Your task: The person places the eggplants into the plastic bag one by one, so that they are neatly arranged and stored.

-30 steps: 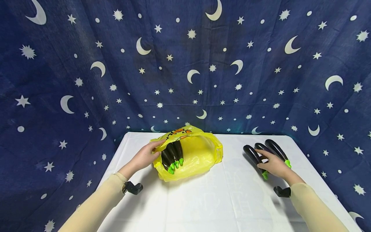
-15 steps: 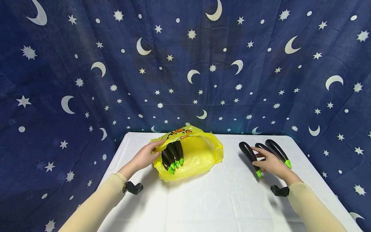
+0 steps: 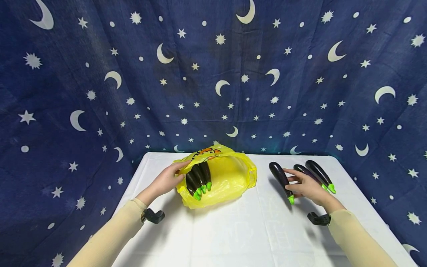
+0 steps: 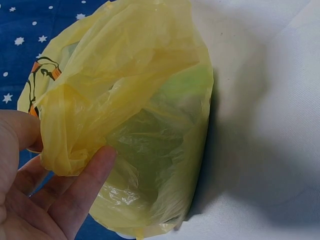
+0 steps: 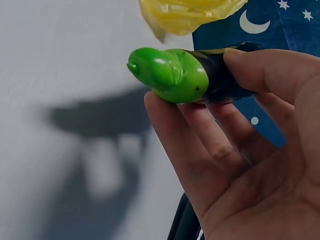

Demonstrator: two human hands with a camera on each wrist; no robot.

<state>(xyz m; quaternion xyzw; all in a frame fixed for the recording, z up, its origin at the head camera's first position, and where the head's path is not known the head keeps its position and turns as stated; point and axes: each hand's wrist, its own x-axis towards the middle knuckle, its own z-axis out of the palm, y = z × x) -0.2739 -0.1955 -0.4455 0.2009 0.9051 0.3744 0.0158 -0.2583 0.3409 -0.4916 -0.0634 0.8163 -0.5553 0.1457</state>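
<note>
The left hand (image 3: 170, 179) pinches a thin yellow plastic bag (image 3: 230, 185); the right hand (image 3: 310, 189) pinches a long, glossy dark eggplant (image 3: 278, 175) with green cap, near two similar eggplants (image 3: 318, 174).

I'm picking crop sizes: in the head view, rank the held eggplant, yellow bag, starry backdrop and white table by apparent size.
Largest to smallest:
1. starry backdrop
2. white table
3. yellow bag
4. held eggplant

From above, the head view faces forward and down across the surface (image 3: 233, 237) to the moon-and-star cloth (image 3: 200, 92). The wrist views look closely at the left hand (image 3: 168, 180) and right hand (image 3: 310, 190); all three share the yellow plastic bag (image 3: 228, 181).
</note>
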